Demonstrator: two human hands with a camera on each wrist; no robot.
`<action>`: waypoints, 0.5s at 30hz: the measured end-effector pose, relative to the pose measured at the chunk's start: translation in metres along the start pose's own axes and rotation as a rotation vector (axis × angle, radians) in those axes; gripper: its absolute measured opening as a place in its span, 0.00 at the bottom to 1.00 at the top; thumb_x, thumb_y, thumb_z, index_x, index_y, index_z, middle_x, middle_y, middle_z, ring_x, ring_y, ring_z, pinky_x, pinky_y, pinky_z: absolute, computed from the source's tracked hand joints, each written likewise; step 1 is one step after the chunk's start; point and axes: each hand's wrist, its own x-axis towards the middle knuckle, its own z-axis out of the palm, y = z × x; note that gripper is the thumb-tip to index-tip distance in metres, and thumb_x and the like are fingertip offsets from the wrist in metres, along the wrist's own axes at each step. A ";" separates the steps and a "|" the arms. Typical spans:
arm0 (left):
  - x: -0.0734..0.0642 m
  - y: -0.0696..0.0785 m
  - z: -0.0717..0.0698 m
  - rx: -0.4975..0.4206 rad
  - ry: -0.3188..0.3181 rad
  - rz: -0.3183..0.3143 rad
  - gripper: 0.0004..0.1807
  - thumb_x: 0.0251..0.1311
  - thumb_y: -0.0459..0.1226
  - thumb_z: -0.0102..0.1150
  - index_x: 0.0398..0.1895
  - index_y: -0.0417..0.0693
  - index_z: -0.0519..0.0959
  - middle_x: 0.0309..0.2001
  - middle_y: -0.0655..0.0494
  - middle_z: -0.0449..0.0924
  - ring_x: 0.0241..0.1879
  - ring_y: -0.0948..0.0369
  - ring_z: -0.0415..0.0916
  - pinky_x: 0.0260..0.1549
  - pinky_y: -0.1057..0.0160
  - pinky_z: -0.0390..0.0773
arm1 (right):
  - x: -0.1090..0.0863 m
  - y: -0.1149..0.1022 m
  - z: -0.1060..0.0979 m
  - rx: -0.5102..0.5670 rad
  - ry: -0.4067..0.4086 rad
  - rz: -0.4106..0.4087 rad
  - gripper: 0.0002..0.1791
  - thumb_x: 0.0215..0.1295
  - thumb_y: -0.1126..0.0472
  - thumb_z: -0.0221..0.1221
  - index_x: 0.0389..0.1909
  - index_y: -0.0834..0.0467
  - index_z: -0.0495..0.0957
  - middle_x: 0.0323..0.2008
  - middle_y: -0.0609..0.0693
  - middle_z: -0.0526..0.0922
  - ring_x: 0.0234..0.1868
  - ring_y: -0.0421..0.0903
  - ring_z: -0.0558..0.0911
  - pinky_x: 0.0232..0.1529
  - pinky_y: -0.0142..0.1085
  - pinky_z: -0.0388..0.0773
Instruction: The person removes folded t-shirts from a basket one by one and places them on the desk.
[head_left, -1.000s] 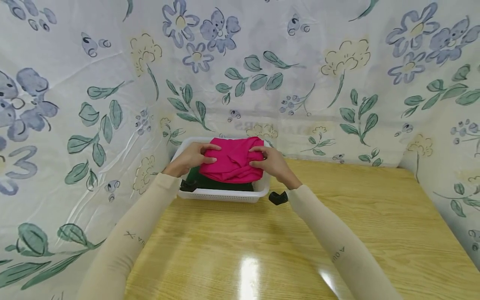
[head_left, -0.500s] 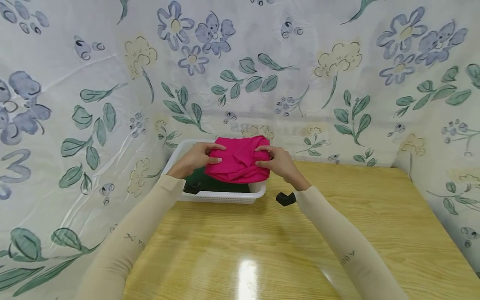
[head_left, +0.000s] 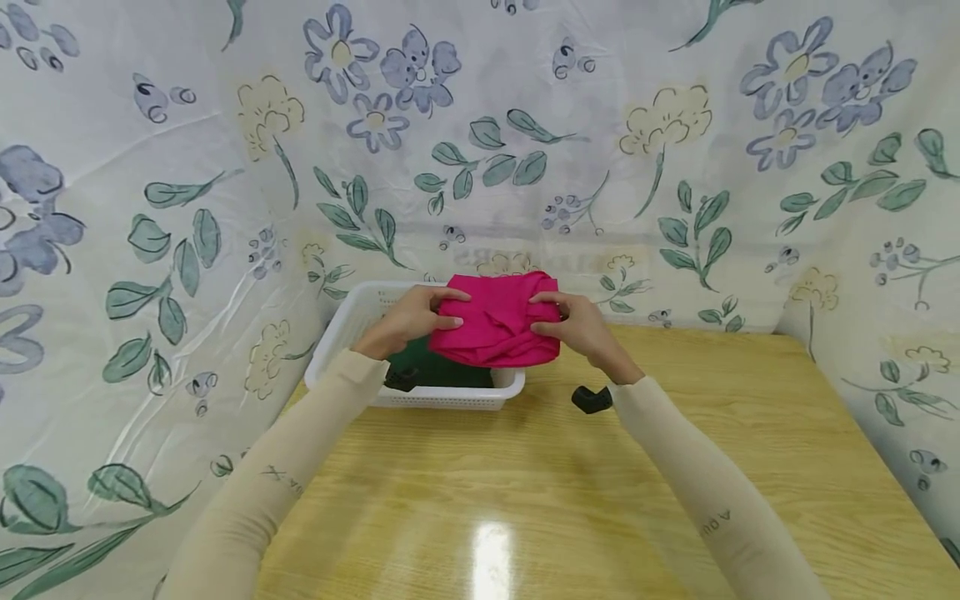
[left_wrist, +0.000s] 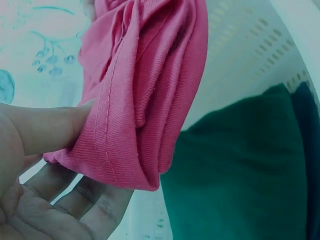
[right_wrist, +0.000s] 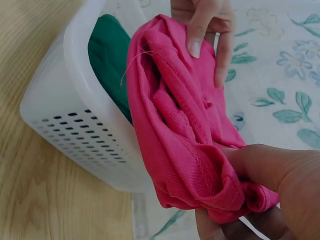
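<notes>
Folded pink knit garment [head_left: 495, 321], held aloft between two hands, as I see it from my remote station. Landmark: the white perforated plastic basket [head_left: 442, 393]. In the head view the garment covers the basket's right rear part and projects past its right side. The person's left hand [head_left: 412, 318] is over the basket and pinches the garment's left end, thumb on the near face and fingers behind. The right hand [head_left: 581, 327] lies beyond the basket's right side and pinches the opposite end likewise; I read both grips as clamped on the fabric. Inside the basket lies green cloth [head_left: 450, 371]; my left wrist view adds a dark blue cloth [left_wrist: 306, 150] beside it. A loose thread [right_wrist: 131, 63] trails from the garment toward the basket. Beneath the basket is a wood-grain table [head_left: 420, 483]; behind it hangs a floral sheet [head_left: 585, 242].
</notes>
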 end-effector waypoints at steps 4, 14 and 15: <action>0.003 0.006 0.007 -0.017 -0.019 0.006 0.26 0.68 0.32 0.65 0.69 0.51 0.77 0.60 0.45 0.79 0.50 0.52 0.77 0.45 0.61 0.80 | -0.004 0.004 -0.008 0.011 0.008 0.007 0.25 0.65 0.60 0.71 0.63 0.49 0.81 0.33 0.52 0.82 0.31 0.45 0.76 0.33 0.35 0.73; 0.014 0.015 0.024 -0.011 -0.037 0.041 0.26 0.67 0.32 0.66 0.68 0.50 0.77 0.60 0.45 0.79 0.50 0.51 0.78 0.45 0.60 0.82 | -0.009 0.019 -0.025 0.001 0.017 0.023 0.25 0.66 0.59 0.70 0.64 0.48 0.80 0.36 0.51 0.82 0.32 0.46 0.76 0.34 0.36 0.73; 0.015 0.016 0.026 -0.008 -0.037 0.045 0.26 0.67 0.32 0.66 0.68 0.50 0.77 0.60 0.45 0.79 0.50 0.51 0.78 0.45 0.60 0.82 | -0.010 0.021 -0.027 0.004 0.017 0.020 0.25 0.66 0.59 0.70 0.64 0.49 0.80 0.33 0.50 0.80 0.31 0.46 0.75 0.33 0.36 0.72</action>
